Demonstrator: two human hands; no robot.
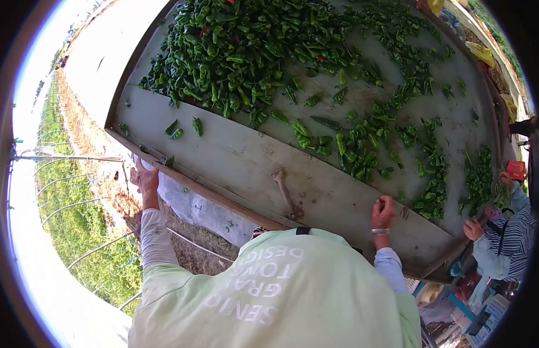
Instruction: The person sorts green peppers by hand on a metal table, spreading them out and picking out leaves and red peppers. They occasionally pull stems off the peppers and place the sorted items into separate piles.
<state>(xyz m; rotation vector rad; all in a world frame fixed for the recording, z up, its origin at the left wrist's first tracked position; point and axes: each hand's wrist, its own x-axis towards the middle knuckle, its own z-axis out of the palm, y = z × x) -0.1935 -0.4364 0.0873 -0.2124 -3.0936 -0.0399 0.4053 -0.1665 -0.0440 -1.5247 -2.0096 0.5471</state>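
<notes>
A large pile of green peppers [240,52] lies on a wide metal table [223,145], with a few red ones among it. Looser peppers [356,145] spread to the right. At the near left, my left hand [145,178] touches the table's wooden edge, its fingers partly spread and no object visible in it. My right hand [383,213] is closed above the front metal strip, near the scattered peppers. Its fingers curl together around something too small to make out. A few single peppers [197,126] lie on the strip near the left corner.
A worn metal handle [287,194] stands up from the front strip. At the right edge, a co-worker in a striped garment [513,240] has both hands by the table, near a red object [515,170]. Crates and bags sit at the lower right; plant rows run along the left.
</notes>
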